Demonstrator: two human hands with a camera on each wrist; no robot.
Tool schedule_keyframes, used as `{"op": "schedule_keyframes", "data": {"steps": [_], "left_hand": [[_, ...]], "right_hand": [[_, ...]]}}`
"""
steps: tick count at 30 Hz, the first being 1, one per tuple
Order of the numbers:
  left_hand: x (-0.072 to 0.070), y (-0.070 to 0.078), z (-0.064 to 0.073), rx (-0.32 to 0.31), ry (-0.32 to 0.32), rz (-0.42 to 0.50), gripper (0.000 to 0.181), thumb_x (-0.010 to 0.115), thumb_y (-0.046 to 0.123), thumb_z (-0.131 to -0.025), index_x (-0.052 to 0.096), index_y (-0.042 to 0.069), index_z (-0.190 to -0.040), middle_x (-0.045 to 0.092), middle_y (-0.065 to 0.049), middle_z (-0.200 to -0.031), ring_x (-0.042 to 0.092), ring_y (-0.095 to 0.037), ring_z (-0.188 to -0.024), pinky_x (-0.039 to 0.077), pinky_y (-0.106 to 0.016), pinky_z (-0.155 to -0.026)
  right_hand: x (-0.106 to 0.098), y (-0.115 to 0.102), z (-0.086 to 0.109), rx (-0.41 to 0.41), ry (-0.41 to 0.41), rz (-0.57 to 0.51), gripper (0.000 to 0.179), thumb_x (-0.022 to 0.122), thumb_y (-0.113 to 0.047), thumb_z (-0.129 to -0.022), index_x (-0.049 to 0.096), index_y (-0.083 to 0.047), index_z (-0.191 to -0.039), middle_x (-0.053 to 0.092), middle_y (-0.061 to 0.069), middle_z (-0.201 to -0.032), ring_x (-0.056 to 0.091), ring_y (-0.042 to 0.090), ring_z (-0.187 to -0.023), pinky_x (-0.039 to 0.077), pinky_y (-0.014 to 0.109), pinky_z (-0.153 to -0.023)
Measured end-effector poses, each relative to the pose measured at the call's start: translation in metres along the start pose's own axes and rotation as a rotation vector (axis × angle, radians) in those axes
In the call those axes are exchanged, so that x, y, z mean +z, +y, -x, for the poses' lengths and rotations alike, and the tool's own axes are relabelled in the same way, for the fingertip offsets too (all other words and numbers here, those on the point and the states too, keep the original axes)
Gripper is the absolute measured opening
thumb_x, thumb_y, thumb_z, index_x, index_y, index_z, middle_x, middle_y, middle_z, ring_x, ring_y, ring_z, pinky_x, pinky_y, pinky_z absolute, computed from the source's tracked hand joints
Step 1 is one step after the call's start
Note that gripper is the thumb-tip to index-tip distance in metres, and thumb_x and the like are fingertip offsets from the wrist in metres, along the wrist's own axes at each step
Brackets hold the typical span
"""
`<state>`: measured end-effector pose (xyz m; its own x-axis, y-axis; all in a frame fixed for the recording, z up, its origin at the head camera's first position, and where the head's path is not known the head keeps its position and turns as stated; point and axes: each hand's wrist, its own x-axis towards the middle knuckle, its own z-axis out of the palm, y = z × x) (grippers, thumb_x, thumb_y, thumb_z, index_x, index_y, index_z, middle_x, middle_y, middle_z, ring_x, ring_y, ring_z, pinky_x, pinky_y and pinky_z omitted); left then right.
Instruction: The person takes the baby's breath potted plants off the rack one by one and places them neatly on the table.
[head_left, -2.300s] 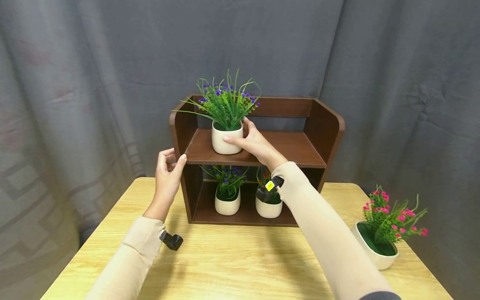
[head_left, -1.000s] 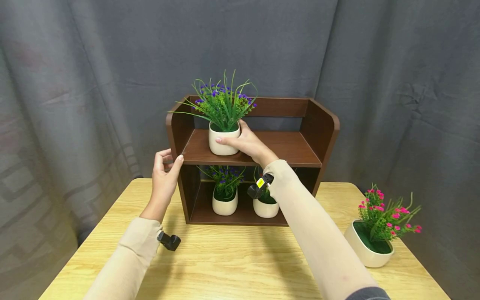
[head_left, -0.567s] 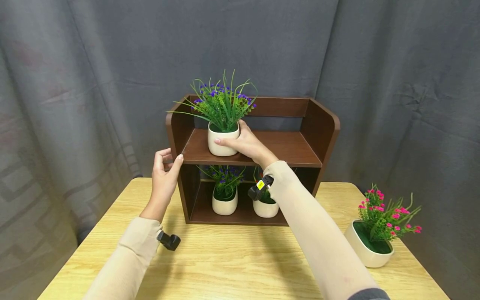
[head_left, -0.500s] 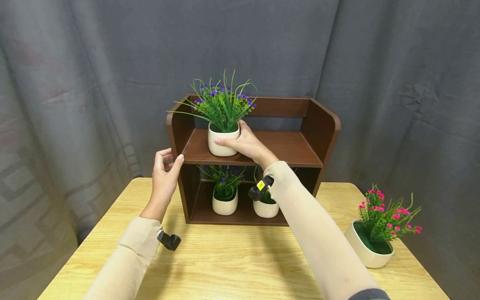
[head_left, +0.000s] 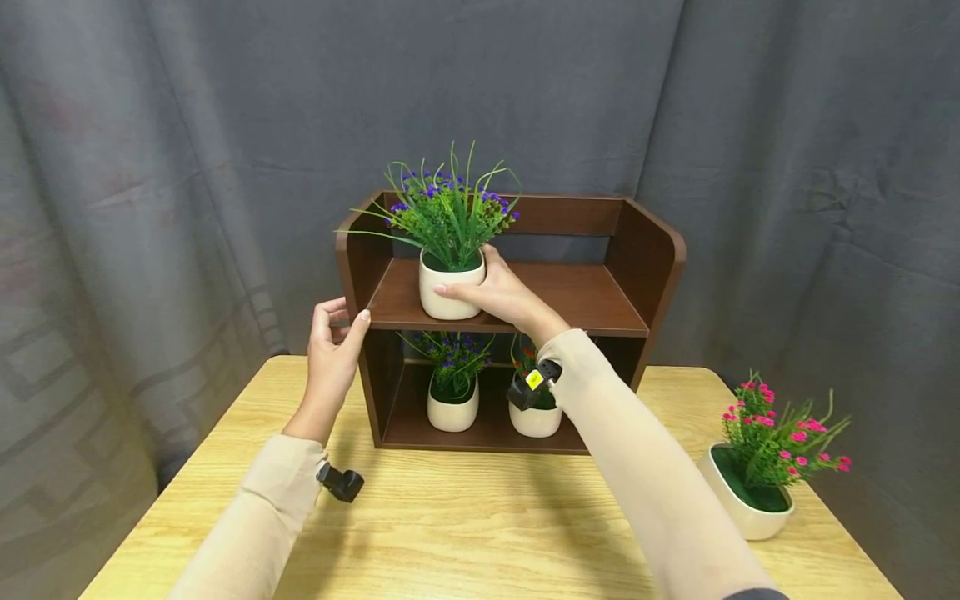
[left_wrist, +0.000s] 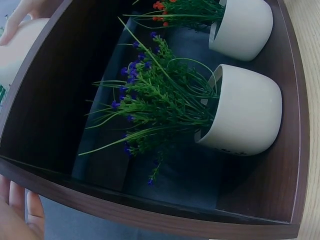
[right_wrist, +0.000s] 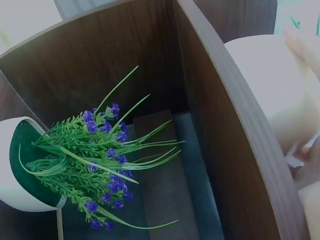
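My right hand grips a white pot of purple flowers and grassy leaves, upright near the front left of a brown two-tier shelf's upper board. The thumb lies across the pot's front; the other fingers go round its right side, mostly hidden. My left hand holds the shelf's left side panel, thumb on the front edge and fingers against the outer face. On the lower tier stand another purple-flowered pot and a red-flowered pot.
A white pot with pink flowers stands on the wooden table at the right, close to the table's edge. Grey curtains hang behind and on both sides. The shelf's right side panel rises at the far end.
The pot in my right hand has come slightly towards the upper board's front edge. My left hand keeps its place on the side panel. The view has shifted a little.
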<state>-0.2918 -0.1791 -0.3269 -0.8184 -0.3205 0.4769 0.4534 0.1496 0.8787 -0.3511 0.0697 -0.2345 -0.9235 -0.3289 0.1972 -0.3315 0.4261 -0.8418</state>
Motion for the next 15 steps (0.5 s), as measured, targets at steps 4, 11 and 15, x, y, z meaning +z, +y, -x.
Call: {"op": "schedule_keyframes", "data": {"steps": [4, 11, 15], "left_hand": [[0.001, -0.002, -0.001, 0.001, 0.006, -0.002, 0.043, 0.067, 0.027, -0.097, 0.051, 0.006, -0.132, 0.053, 0.003, -0.109, 0.053, -0.02, -0.093, 0.042, -0.028, -0.076], [0.002, -0.002, 0.0, -0.001, -0.004, -0.009, 0.043, 0.066, 0.028, -0.098, 0.05, 0.006, -0.132, 0.053, 0.003, -0.11, 0.054, -0.019, -0.092, 0.043, -0.027, -0.075], [0.001, -0.002, 0.001, -0.006, -0.004, -0.013, 0.044, 0.066, 0.028, -0.097, 0.05, 0.007, -0.132, 0.052, 0.003, -0.111, 0.054, -0.019, -0.092, 0.043, -0.028, -0.075]], "right_hand": [[-0.003, 0.0, 0.006, 0.017, -0.012, 0.006, 0.126, 0.08, -0.061, -0.073, 0.004, -0.015, -0.161, 0.017, 0.007, -0.163, 0.026, 0.017, -0.145, 0.029, 0.039, -0.113], [-0.007, -0.001, 0.017, -0.015, -0.021, -0.005, 0.12, 0.081, -0.059, -0.074, 0.01, -0.011, -0.159, 0.035, 0.01, -0.151, 0.037, 0.018, -0.137, 0.032, 0.039, -0.111], [-0.009, -0.002, 0.024, -0.027, -0.041, -0.023, 0.115, 0.082, -0.056, -0.075, 0.015, -0.011, -0.156, 0.044, 0.01, -0.139, 0.047, 0.02, -0.127, 0.04, 0.04, -0.104]]}}
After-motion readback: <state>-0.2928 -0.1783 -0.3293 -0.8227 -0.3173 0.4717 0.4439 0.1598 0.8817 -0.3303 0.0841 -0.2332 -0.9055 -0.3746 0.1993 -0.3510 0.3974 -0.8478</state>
